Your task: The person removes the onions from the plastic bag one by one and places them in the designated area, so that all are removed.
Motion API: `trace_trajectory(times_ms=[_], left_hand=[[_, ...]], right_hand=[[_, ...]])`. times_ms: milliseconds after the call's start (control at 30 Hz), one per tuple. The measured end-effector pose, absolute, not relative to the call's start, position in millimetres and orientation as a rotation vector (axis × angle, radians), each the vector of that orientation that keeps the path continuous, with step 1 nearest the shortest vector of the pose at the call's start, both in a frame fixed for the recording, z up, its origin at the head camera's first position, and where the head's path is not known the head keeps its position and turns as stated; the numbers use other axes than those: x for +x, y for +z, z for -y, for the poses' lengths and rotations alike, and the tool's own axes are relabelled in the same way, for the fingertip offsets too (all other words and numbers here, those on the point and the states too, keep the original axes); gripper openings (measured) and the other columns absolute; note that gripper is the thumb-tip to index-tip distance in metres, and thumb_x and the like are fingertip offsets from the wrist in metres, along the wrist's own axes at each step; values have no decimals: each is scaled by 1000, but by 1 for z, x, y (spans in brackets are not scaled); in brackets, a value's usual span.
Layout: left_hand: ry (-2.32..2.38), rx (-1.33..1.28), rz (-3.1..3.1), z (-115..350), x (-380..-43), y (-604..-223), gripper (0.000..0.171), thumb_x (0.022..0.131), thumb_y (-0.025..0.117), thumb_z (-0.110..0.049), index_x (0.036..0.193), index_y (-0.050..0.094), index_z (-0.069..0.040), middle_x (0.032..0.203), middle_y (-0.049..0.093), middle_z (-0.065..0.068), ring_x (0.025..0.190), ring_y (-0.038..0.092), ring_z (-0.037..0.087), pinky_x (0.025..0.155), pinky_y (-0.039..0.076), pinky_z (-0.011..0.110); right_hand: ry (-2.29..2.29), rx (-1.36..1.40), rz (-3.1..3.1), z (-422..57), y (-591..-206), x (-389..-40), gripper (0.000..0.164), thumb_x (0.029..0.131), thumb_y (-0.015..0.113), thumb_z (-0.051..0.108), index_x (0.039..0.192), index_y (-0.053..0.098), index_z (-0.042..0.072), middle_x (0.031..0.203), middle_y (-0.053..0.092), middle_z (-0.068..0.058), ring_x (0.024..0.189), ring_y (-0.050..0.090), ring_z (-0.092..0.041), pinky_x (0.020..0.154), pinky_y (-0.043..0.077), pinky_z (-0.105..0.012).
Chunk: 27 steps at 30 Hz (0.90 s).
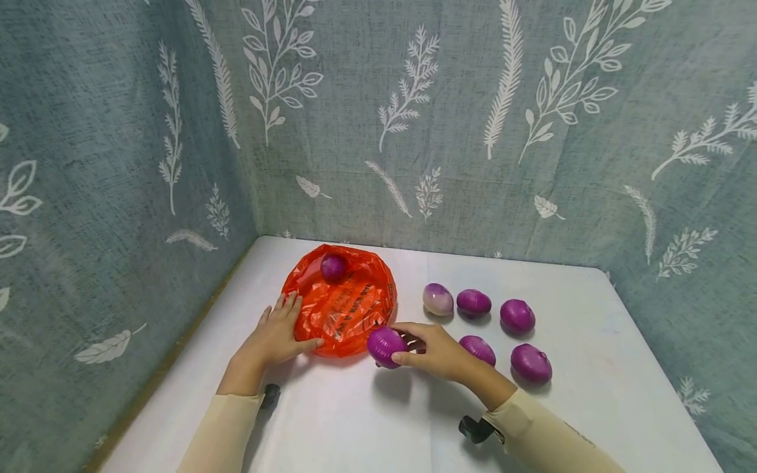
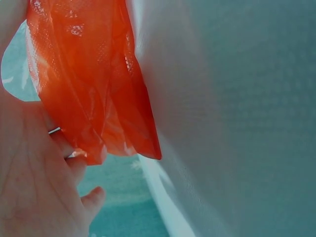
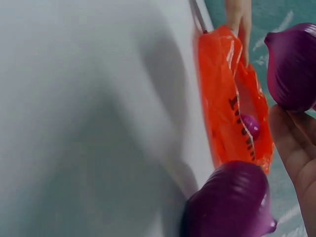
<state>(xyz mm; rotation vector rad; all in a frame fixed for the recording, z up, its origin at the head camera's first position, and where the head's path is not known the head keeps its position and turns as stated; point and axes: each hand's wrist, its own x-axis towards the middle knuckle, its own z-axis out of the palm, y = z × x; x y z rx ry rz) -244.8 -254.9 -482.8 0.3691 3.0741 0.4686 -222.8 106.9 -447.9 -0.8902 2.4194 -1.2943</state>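
Note:
An orange-red plastic bag point(image 1: 349, 305) with dark print stands with its mouth spread wide, a purple onion point(image 1: 334, 267) inside at the back. My left hand point(image 1: 278, 332) rests against the bag's left rim, fingers spread and fairly straight. In the left wrist view the bag point(image 2: 84, 84) hides parts of those fingers. Just off the bag's front right edge, my right hand point(image 1: 434, 351) holds another purple onion point(image 1: 387, 347) between thumb and fingers, above the table. The right wrist view shows this held onion point(image 3: 296, 66) at upper right.
Right of the bag, several onions lie on the white table point(image 1: 591, 328): a pale-and-purple onion point(image 1: 437, 299), and purple ones such as the front right onion point(image 1: 531, 364). One purple onion point(image 1: 478, 349) is partly behind my right wrist. A leaf-patterned cloth point(image 1: 449, 131) stands behind.

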Motion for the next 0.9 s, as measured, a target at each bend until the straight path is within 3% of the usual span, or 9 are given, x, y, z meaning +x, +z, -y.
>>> trace_trajectory(times_ms=[200,367,633,900], left_hand=[[448,374,-3082,255,-244,-482,117,77,57,-77,152,21,5,157,18,26,144,8,45,113,6,62],[466,363,-3068,254,-244,-481,118,76,57,-77,152,20,5,157,16,25,144,6,45,113,4,62],[462,354,-3065,253,-245,-479,118,76,57,-77,151,20,7,157,16,26,144,6,46,112,5,62],[466,359,-3070,253,-244,-480,118,76,58,-76,151,21,8,156,17,27,143,7,46,112,6,63]], right_hand=[[-1266,-851,-2461,-122,-456,-208,61,87,71,45,137,56,14,123,64,1,107,63,-12,91,51,-32],[-1227,-885,-2538,-137,-467,-196,59,86,71,47,134,59,16,117,66,8,103,61,-7,94,49,-36],[-1319,-971,-2431,-158,-484,-185,54,90,71,37,134,57,8,124,65,-4,109,63,-14,91,51,-28],[-1280,-983,-2407,-176,-490,-180,51,90,69,37,134,58,14,123,64,2,109,62,-12,91,51,-28]])
